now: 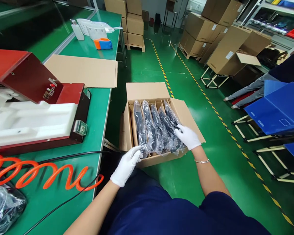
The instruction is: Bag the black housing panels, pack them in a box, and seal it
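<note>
Bagged dark items stand in the open carton, likely spaced by dividers. Right hand at rightmost item, left hand by near-left corner, perhaps steadying; whether either's fingers grip, cannot tell.

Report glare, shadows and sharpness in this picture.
Head view: pale glare on the green floor, bright highlights on the plastic-wrapped items; head view: dark shadows on the bench by the orange coiled hose; head view: left hand and right hand look fairly sharp.
</note>
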Action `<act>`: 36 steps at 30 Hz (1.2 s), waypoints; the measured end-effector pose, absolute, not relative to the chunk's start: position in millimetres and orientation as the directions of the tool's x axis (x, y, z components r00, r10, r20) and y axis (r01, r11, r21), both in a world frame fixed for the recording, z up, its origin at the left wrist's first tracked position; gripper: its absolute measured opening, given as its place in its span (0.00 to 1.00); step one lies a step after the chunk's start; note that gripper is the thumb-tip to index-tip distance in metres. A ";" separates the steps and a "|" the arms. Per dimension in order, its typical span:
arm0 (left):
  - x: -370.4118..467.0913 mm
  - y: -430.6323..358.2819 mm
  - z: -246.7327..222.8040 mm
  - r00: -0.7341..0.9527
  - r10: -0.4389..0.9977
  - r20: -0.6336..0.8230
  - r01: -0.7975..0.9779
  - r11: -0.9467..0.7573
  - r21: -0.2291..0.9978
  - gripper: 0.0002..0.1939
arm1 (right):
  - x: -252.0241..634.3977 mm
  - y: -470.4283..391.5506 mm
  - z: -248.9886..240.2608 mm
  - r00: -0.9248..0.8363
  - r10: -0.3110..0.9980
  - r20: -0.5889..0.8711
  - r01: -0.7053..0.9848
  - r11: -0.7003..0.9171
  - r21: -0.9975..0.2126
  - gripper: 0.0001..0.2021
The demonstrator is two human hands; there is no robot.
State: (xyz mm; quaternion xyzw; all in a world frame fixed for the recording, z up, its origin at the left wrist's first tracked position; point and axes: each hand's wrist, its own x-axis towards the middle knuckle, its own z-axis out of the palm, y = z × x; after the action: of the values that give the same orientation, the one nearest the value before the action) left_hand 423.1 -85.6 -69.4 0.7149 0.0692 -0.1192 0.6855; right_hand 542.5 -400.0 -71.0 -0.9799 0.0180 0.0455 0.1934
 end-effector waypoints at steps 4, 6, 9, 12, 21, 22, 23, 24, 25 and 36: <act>423.2 -84.6 -69.7 0.962 -0.067 -0.263 0.259 -0.068 0.963 0.29 | 535.7 -376.0 -68.7 0.944 -0.055 -0.324 -0.146 -0.953 -0.264 0.19; 423.2 -83.8 -68.1 0.966 -0.061 -0.253 0.248 -0.075 0.966 0.28 | 537.3 -376.9 -74.1 0.945 -0.074 -0.318 -0.171 -0.943 -0.287 0.23; 423.6 -83.1 -65.5 0.969 -0.051 -0.242 0.238 -0.083 0.968 0.27 | 534.6 -392.1 -83.9 0.961 -0.067 -0.268 -0.164 -0.919 -0.360 0.29; 424.6 -83.3 -65.5 0.970 -0.048 -0.239 0.235 -0.077 0.969 0.26 | 524.4 -412.3 -93.0 0.972 -0.067 -0.224 -0.159 -0.892 -0.423 0.31; 424.6 -81.8 -67.3 0.974 -0.049 -0.222 0.215 -0.116 0.970 0.26 | 511.0 -429.1 -123.0 0.998 -0.058 0.008 -0.018 -0.444 -0.896 0.35; 424.6 -81.6 -66.8 0.974 -0.047 -0.221 0.214 -0.119 0.970 0.26 | 511.1 -428.7 -124.3 0.998 -0.056 0.007 -0.017 -0.418 -0.908 0.36; 424.6 -81.7 -66.2 0.975 -0.047 -0.219 0.212 -0.122 0.970 0.26 | 511.1 -428.4 -125.0 0.999 -0.054 0.005 -0.017 -0.401 -0.916 0.36; 424.6 -81.8 -65.6 0.975 -0.048 -0.219 0.211 -0.124 0.970 0.26 | 510.9 -428.4 -125.2 0.999 -0.052 0.001 -0.020 -0.391 -0.920 0.36; 424.7 -82.1 -64.9 0.974 -0.048 -0.219 0.212 -0.123 0.969 0.26 | 510.5 -428.6 -125.1 0.999 -0.051 -0.002 -0.022 -0.388 -0.921 0.37; 425.1 -83.5 -64.0 0.971 -0.041 -0.237 0.233 -0.088 0.969 0.26 | 509.6 -430.0 -119.4 0.999 -0.035 0.007 -0.009 -0.420 -0.907 0.36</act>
State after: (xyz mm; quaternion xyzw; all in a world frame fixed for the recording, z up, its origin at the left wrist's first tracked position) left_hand 425.1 -83.5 -64.0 0.7304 0.0655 -0.1018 0.6722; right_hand 509.6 -430.0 -119.4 -0.8426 0.0131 -0.0122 0.5382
